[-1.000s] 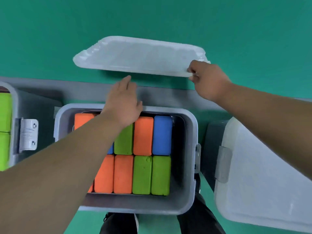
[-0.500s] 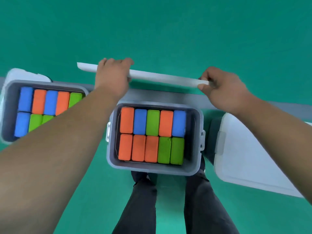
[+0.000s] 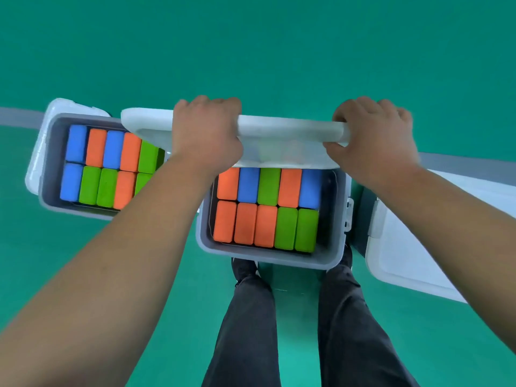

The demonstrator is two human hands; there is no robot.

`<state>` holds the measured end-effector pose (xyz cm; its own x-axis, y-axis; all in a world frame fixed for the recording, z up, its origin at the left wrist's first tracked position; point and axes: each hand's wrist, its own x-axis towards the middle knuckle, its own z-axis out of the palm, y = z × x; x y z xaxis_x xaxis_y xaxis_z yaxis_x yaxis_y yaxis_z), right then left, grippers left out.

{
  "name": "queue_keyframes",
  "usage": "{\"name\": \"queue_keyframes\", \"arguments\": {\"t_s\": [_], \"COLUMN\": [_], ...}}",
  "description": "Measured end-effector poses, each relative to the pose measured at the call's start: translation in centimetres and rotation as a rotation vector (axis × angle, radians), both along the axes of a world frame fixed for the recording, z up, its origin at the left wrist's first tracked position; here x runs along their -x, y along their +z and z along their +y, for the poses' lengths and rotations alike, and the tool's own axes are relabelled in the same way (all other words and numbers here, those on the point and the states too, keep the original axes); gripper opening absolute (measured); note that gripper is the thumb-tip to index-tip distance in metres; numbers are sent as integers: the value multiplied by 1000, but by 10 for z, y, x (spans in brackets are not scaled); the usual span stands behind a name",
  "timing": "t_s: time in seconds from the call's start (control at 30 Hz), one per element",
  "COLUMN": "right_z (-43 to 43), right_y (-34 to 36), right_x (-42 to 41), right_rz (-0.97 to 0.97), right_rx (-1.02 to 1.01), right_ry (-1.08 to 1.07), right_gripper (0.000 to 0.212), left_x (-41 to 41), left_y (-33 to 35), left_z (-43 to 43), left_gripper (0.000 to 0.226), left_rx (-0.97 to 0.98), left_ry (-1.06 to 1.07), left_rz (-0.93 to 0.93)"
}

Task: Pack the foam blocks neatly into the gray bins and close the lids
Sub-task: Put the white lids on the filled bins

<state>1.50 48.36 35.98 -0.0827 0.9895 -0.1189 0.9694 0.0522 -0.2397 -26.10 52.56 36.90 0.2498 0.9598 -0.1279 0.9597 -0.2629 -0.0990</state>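
A gray bin (image 3: 268, 256) stands on the green floor in front of my feet, filled with two rows of orange, blue and green foam blocks (image 3: 266, 208). A translucent white lid (image 3: 282, 138) hangs tilted over the bin's far edge. My left hand (image 3: 205, 129) grips the lid's far rim on the left and my right hand (image 3: 371, 135) grips it on the right. A second gray bin (image 3: 50, 169) at the left stands uncovered, packed with several blocks (image 3: 103, 166); my left forearm hides its right end.
A third bin (image 3: 418, 241) with its white lid on sits at the right, partly under my right forearm. A gray stripe (image 3: 469, 166) crosses the green floor behind the bins. My legs and shoes (image 3: 245, 268) stand just below the middle bin.
My left hand went from above the blocks to the lid's far rim. Both hands have brought the lid nearer and lower, over the middle bin's far edge. The view has pulled back.
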Motion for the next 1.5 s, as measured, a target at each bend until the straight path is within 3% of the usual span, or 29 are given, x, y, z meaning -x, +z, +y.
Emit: {"name": "queue_keyframes", "arguments": {"t_s": [0.13, 0.4, 0.6, 0.73, 0.83, 0.97, 1.07, 1.17, 1.3, 1.37, 1.5], "right_z": [-11, -30, -14, 5, 24, 47, 58, 61, 48, 37, 21], "right_y": [-7, -81, -148, -182, -201, -222, -239, -255, -276, -286, -299], "right_x": [1, -2, -5, -9, -2, 7, 15, 25, 53, 66, 92], "right_rz": [48, 34, 2, -13, -56, -168, -212, -245, -287, -283, -278], "right_rx": [-30, 313, 401, 486, 516, 555, 555, 586, 537, 482, 527], "right_ry": [41, 104, 35, 21, 26, 48, 55, 50, 51, 86, 156], "right_gripper": [42, 45, 36, 33, 35, 30, 30, 54, 63, 74, 89], "left_x": [-1, -4, -8, -2, 3, 17, 36, 60, 92, 107, 133], "left_y": [9, -67, -147, -190, -211, -231, -247, -262, -279, -287, -298], "left_z": [0, -10, -2, 3, 3, -3, -13, -38, -72, -86, -110], "left_gripper": [22, 35, 35, 68, 92, 103, 87, 64, 79, 83, 73], "left_rx": [65, 531, 313, 339, 429, 579, 721, 766, 578, 576, 677], "left_ry": [-13, 51, -20, 6, 145, 324, 409, 483, 837, 1002, 1060], "left_rz": [-25, -14, 1, 47, 66, 18, -77, -122, -36, -98, -274]}}
